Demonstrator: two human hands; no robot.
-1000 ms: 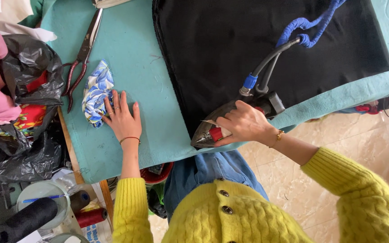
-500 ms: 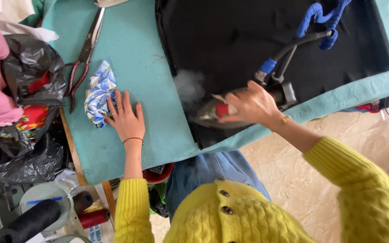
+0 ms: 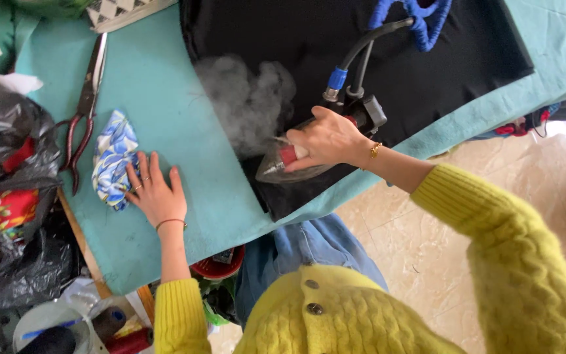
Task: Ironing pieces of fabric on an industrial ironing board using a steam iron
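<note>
Iron (image 3: pixel 289 167) gripped by right hand (image 3: pixel 325 137) on black cloth (image 3: pixel 427 59) — tip pointed left, toward left hand (image 3: pixel 155 190), laid flat, released, touching blue rag (image 3: pixel 113 157).

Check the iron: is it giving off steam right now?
Yes, steaming. A white steam cloud rises beside the iron, held by the right hand on the black fabric.

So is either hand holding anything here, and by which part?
The right hand grips the steaming silver iron by its top handle. The left hand holds nothing; it lies flat, fingers touching the blue-and-white patterned cloth.
</note>
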